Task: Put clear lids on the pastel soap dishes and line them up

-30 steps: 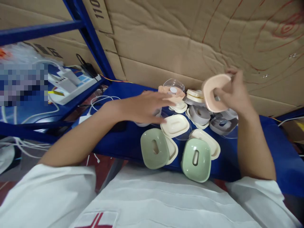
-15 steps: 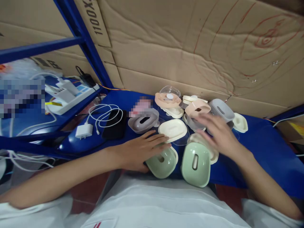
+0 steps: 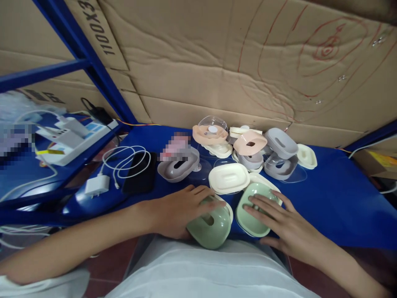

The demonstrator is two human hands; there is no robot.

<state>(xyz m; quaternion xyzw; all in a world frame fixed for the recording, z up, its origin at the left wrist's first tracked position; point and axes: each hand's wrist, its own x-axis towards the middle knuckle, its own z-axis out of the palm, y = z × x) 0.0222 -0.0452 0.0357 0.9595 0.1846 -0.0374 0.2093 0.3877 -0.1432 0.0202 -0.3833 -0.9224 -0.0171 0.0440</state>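
My left hand (image 3: 182,211) curls its fingers over the upper rim of a green soap dish (image 3: 214,234) with an oval slot; its thumb is hidden at the dish's side. A cream piece shows behind that dish. My right hand (image 3: 282,221) lies across a second green soap dish (image 3: 252,223), fingers spread inside it and thumb at the near side. Behind it is part of a cream insert (image 3: 263,180). Between and beyond both dishes lies a cream tray (image 3: 229,178) on a clear lid.
Grey dishes (image 3: 281,142), peach dishes (image 3: 249,142) and a cream tray (image 3: 307,156) cluster farther back on the blue table (image 3: 338,207). To the left are a black phone (image 3: 141,176), a charger (image 3: 97,185) with cable, and a power strip (image 3: 83,138). Cardboard (image 3: 186,62) stands behind.
My right hand has come down from beside the peach dish onto the right green dish, which has shifted away from me and tilted differently. My left hand stays at its dish. The view has shifted.
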